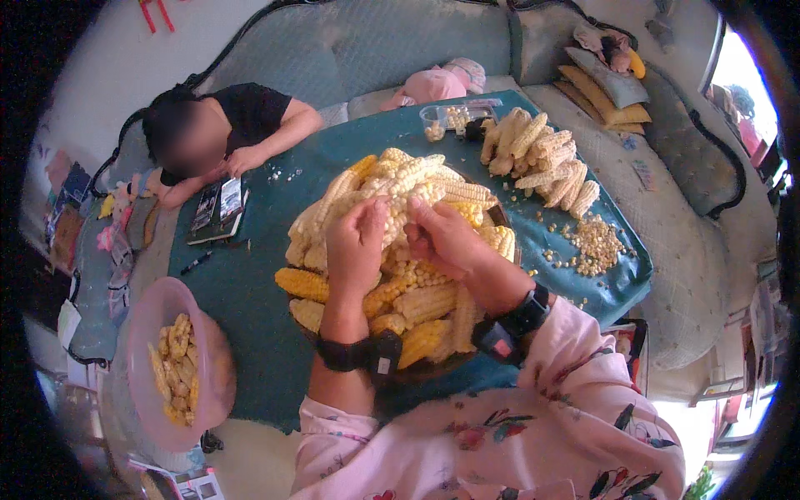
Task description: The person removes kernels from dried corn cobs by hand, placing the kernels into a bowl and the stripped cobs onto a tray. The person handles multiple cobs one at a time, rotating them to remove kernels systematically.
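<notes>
Both hands are over a heap of corn cobs (425, 300) in a round, dark-rimmed container on the table. My left hand (355, 250) has curled fingers, with thumb and forefinger close together. Just to its right, my right hand (444, 240) is also curled, its thumb pointing towards the left one. Pale corn kernels (395, 222) show in the narrow gap between them. The fingers hide whether either hand grips a cob or loose kernels. Most cobs are cream-coloured; a yellow cob (302, 284) lies at the heap's left edge. Dark straps with small devices circle both wrists.
Stripped cobs (531, 153) are piled at the far right, beside loose kernels (597, 244). Clear plastic containers (432, 125) stand behind. A pink tub (215, 362) holds more corn at left. Across the table a person (256, 119) leans by a phone (230, 199) on a notebook; a pen (196, 263) lies nearer.
</notes>
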`<state>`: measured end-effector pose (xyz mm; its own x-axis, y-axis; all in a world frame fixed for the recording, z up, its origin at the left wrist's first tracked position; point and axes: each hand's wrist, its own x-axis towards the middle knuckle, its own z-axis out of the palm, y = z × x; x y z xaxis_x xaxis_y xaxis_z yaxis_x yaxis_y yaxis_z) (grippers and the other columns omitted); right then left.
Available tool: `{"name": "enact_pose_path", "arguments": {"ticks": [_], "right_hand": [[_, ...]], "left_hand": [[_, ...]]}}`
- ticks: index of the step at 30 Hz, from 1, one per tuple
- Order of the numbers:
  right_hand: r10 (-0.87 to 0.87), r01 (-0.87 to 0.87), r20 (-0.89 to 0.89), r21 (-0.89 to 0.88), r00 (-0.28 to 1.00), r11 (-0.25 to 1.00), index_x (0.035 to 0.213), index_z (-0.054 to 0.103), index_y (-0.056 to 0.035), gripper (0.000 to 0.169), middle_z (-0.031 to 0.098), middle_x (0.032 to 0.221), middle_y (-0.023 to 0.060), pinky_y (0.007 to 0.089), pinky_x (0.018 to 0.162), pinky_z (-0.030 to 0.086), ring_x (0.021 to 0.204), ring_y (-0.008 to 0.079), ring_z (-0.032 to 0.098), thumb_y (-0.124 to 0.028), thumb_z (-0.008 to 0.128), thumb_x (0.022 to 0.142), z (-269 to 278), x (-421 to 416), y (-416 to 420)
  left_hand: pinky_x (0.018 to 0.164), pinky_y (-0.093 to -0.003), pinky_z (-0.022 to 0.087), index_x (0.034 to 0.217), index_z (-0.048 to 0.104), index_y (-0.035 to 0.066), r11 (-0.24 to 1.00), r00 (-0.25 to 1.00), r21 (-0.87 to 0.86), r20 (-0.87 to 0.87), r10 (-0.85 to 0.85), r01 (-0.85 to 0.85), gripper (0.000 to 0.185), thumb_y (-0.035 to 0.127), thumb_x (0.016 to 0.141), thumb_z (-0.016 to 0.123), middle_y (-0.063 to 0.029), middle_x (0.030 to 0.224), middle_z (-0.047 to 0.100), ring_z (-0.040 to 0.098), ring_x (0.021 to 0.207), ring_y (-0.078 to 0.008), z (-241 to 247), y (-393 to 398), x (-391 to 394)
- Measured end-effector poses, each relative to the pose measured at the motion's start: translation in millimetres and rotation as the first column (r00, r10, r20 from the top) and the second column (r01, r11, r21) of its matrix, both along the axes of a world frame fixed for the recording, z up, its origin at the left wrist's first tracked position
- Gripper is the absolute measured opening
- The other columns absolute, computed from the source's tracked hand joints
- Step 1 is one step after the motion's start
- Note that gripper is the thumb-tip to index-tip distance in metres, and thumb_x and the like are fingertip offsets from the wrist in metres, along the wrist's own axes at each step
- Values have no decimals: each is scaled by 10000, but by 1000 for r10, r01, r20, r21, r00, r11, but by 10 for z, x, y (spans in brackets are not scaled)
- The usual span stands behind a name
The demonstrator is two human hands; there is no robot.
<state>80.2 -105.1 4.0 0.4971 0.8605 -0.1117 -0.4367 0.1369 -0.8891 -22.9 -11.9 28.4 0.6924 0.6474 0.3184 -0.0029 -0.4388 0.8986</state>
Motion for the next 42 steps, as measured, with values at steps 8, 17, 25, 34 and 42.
{"name": "enact_pose_path", "arguments": {"ticks": [8,17,25,34,42], "right_hand": [[27,-27,66,5,997,1000,654,511,-58,351,459,536,9,230,401,276,436,99,375,-346,502,856,14,-34,-44],[77,-75,84,-29,993,997,696,525,-39,314,469,560,7,216,422,289,473,92,399,-295,482,872,48,-21,-102],[33,-31,131,-17,991,999,774,504,-54,238,499,633,19,213,455,331,516,91,426,-273,491,865,99,-63,-129],[68,-59,-139,64,988,996,690,435,-124,342,415,564,-20,223,404,277,461,71,353,-415,439,872,77,8,-118],[-61,58,27,114,998,992,657,440,-106,318,375,530,-34,230,387,266,433,77,335,-324,444,889,46,-45,-114]], "left_hand": [[533,-220,353,928,625,7,998,997,12,-40,65,-64,331,272,872,435,15,628,520,420,577,-59,47,-4,-38],[502,-222,333,902,627,1,995,995,-63,62,82,-78,310,245,868,439,27,615,501,400,562,-46,-36,46,21],[620,-203,399,894,617,-20,988,990,-145,124,67,-48,289,222,859,463,-12,739,580,493,679,-58,-17,76,-7],[625,-245,445,878,617,-11,961,968,269,251,-3,-67,160,114,811,543,-109,806,623,583,705,-149,-67,29,12],[667,-221,439,911,621,-24,979,992,200,125,24,-49,214,153,844,519,-57,821,637,548,725,-80,11,-75,3]]}}
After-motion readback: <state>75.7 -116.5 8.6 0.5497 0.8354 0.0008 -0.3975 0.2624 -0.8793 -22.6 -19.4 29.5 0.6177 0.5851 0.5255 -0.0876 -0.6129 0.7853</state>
